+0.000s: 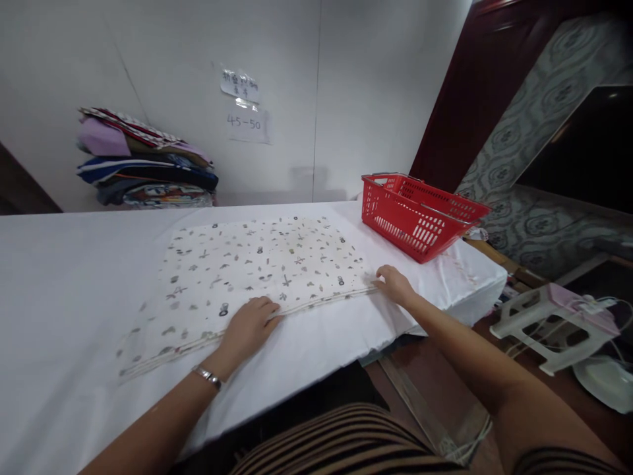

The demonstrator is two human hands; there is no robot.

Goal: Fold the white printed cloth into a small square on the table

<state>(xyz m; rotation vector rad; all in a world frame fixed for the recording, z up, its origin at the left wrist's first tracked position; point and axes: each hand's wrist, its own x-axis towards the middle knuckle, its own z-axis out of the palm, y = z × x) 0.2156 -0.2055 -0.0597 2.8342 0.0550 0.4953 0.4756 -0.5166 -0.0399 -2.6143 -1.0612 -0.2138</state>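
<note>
A folded white cloth (267, 264) with small grey and brown printed motifs lies spread as a rough rectangle on the table. Its layered near edge runs between my hands. My left hand (250, 330), with a silver bracelet at the wrist, is closed over the middle of that edge, fingers on top and thumb on the near side. At the near right corner, my right hand (394, 285) pinches the cloth with curled fingers. The undersides of both hands are hidden.
A red plastic basket (420, 221) stands at the table's right end. Several folded fabrics form a stack (148, 161) against the wall at the back left. The white-covered table (64, 290) ends close to my body. A white stool (554, 323) is beyond the right edge.
</note>
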